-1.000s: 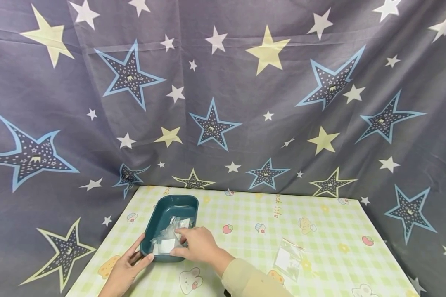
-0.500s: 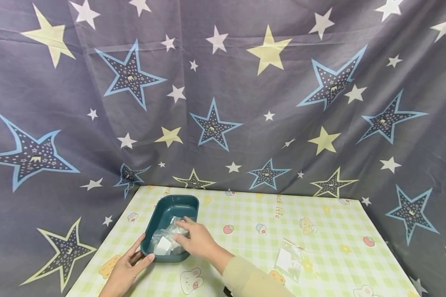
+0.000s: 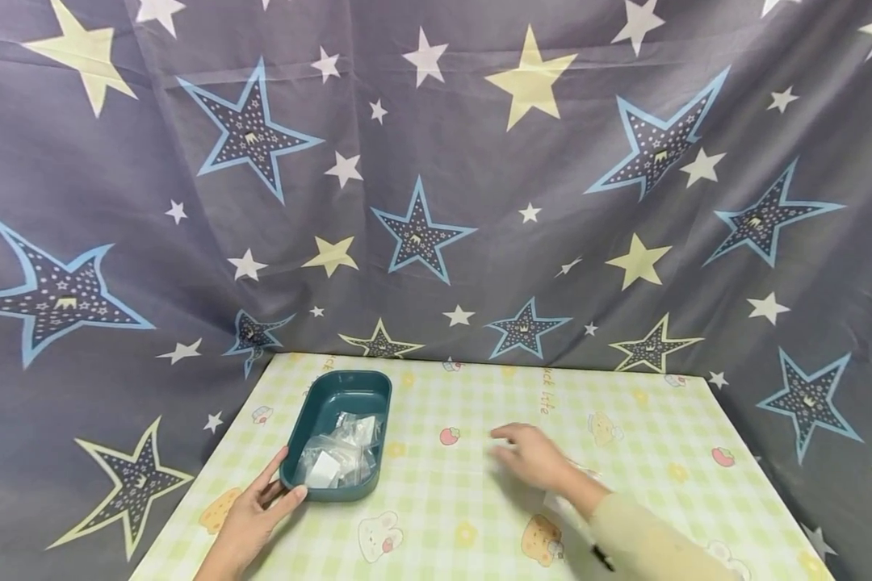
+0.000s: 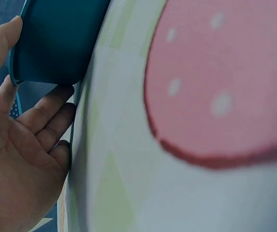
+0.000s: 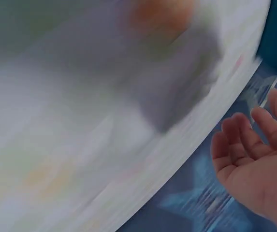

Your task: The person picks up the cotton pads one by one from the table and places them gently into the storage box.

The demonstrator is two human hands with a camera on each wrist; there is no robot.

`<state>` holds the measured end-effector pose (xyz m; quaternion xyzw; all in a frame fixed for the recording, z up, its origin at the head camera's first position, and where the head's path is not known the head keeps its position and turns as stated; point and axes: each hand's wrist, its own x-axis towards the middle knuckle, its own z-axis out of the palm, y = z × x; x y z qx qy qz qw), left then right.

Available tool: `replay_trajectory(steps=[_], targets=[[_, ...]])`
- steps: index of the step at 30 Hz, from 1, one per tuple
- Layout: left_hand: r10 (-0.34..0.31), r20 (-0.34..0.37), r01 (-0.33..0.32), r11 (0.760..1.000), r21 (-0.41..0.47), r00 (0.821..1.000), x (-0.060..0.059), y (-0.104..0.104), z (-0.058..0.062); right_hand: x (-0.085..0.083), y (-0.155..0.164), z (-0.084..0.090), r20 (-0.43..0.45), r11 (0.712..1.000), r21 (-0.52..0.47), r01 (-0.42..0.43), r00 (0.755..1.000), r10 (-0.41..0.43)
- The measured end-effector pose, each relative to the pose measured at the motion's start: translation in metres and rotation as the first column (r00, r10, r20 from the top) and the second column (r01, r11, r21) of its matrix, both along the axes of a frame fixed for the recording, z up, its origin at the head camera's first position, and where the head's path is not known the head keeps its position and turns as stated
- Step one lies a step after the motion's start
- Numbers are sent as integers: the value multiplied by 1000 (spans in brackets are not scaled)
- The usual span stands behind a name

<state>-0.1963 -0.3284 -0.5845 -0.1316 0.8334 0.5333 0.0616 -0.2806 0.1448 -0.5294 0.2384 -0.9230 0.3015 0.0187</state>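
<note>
A teal rectangular plastic bin (image 3: 383, 476) stands on the left of the table, with several small clear zip bags (image 3: 341, 452) bearing white labels in its near part. My left hand (image 3: 250, 516) holds the bin's near left corner. In the left wrist view, the thumb is at the rim and the other fingers lie around the bin's outer wall (image 4: 61, 43). My right hand (image 3: 534, 458) is over the table right of the bin, its fingers loosely bent and holding nothing. Under the right forearm lies another clear bag (image 3: 568, 513), mostly hidden.
A table with a green-and-white checked cover (image 3: 450, 492) printed with cartoon figures spans the front. Behind it hangs a dark grey curtain (image 3: 450, 161) patterned with stars. The right wrist view is blurred.
My right hand has left the bags in the bin and moved right across the table, over the loose bag. My left hand stays on the bin. The head view has tilted slightly.
</note>
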Motion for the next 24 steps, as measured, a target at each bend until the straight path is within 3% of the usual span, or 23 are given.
replay_trajectory(steps=[4, 9, 13, 18, 20, 24], targets=[[-7, 1, 7, 1000, -13, 1000, 0, 1, 4, 0, 77, 4, 92, 988, 72, 139, 985, -145], [-12, 23, 12, 1000, -17, 1000, -1, 2, 3, 12, 124, -5, 227, 982, 137, 127, 961, -156], [-10, 22, 10, 1000, -6, 1000, 0, 2, 5, 20, 119, -13, 222, 970, 206, 125, 960, -171], [-17, -6, 17, 1000, 20, 1000, -1, 3, 6, 23, 105, -14, 98, 929, 314, 195, 967, -236], [-14, -11, 14, 1000, 26, 1000, -1, 3, 5, 22, 102, -13, 103, 933, 301, 199, 966, -239], [-11, -14, 11, 1000, 20, 1000, 1, 2, 4, 22, 99, -14, 158, 969, 204, 142, 972, -176]])
